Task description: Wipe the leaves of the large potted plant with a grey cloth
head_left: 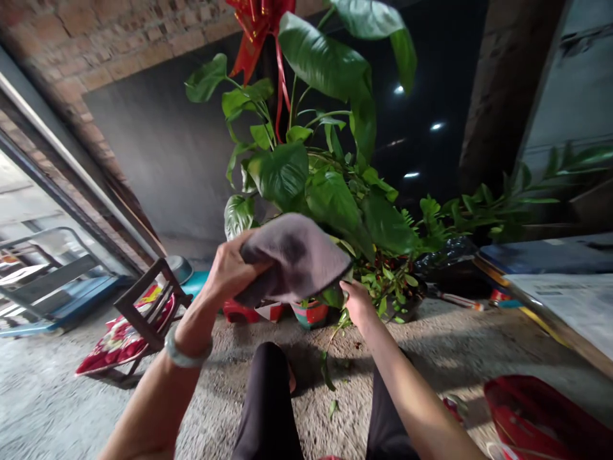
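A greyish-purple cloth [301, 255] is gripped by my left hand [232, 268], fingers closed around its left side. It spreads in front of the lower leaves of a large potted plant [282, 172]. At the cloth's right corner my right hand [357, 301] is closed in a pinch on the edge of a green leaf [332, 295], mostly hidden behind the cloth. Below the cloth shows part of a red and green pot [310, 315]. A red ribbon bow [258, 32] is tied above the leaves.
On the left are a wooden chair [156, 306] with a red floral cushion [129, 338] and a blue trolley [52, 300]. Smaller plants [387, 287] stand right of the pot. A low table [569, 300] and a red bag [541, 415] are at the right. Loose leaves [334, 407] lie on the concrete floor.
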`<state>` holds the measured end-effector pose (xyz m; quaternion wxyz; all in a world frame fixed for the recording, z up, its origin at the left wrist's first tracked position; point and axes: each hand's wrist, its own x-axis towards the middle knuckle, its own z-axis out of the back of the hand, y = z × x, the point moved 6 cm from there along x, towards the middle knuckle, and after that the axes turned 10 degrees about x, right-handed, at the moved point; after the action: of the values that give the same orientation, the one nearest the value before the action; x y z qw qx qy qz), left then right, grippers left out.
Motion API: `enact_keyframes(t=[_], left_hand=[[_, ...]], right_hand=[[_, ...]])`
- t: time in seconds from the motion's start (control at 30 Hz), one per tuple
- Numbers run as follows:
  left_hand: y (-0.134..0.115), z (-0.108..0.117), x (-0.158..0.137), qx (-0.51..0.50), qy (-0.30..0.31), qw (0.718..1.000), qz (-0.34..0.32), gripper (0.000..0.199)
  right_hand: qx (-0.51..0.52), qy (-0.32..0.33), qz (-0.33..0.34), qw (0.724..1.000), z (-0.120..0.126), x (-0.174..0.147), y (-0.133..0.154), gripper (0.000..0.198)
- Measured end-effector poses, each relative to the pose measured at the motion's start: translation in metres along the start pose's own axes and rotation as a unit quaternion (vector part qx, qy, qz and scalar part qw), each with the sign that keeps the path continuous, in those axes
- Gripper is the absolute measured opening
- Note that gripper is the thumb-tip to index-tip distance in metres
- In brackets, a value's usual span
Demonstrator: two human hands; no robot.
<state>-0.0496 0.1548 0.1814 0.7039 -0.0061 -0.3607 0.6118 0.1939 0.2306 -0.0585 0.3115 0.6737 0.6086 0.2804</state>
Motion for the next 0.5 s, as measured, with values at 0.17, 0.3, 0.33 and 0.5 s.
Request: enact_keyframes(t=[0.17, 0.3, 0.33, 0.5], left_hand=[[-0.008, -0.058, 0.015, 0.125, 0.037, 0.991, 0.003, 0.056], [0.003, -0.103, -0.033, 0.078, 0.285, 0.954, -0.044, 0.053], [0.005, -0.098, -0.040, 0.036, 0.306, 0.951, -0.041, 0.052], [-0.005, -0.037, -0.002, -0.025, 0.090, 0.995, -0.020, 0.053]], right_hand=[[0.022, -0.026, -0.024, 0.999, -0.001, -0.003, -0.005, 0.025], [0.025, -0.006, -0.042, 0.999, 0.000, -0.009, 0.000, 0.027], [0.023, 0.000, -0.047, 0.999, 0.001, -0.010, 0.003, 0.028], [-0.002, 0.011, -0.069, 0.998, 0.003, -0.011, 0.006, 0.029]])
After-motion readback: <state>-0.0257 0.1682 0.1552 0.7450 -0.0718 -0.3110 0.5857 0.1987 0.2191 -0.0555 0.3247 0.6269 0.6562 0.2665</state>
